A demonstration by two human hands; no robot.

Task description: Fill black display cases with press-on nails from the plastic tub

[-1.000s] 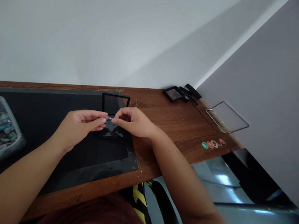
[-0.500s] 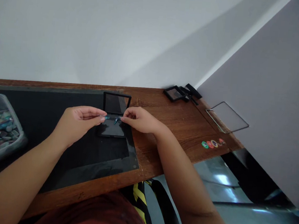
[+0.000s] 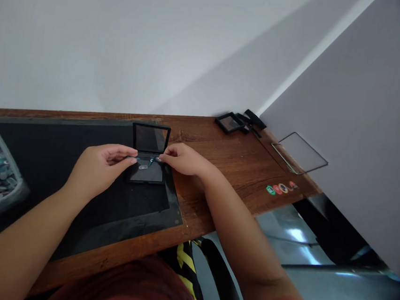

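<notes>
A small black hinged case (image 3: 146, 181) stands open on the dark mat, its framed lid (image 3: 150, 138) raised at the back. Over its left side, my left hand (image 3: 105, 162) pinches a small teal piece whose kind is too small to tell. At the case's right side, the thumb and forefinger of my right hand (image 3: 183, 159) are closed on a small shiny piece, mostly covered by the fingertips. Beside those fingertips shows a little blue-teal piece (image 3: 151, 162); whether it is joined to the held one I cannot tell. A small clear piece (image 3: 143, 167) lies on the case's lower panel.
At the left is a clear plastic tub (image 3: 17, 170) of many small coloured pieces. Black frames (image 3: 230, 122) lie at the back right, near a thin wire frame (image 3: 300, 153) against the wall. Round stickers (image 3: 277, 189) mark the wooden table (image 3: 219, 170).
A small clear piece now shows on the lower panel of the case. Both hands remain pinched over the case, and the whole view has shifted slightly.
</notes>
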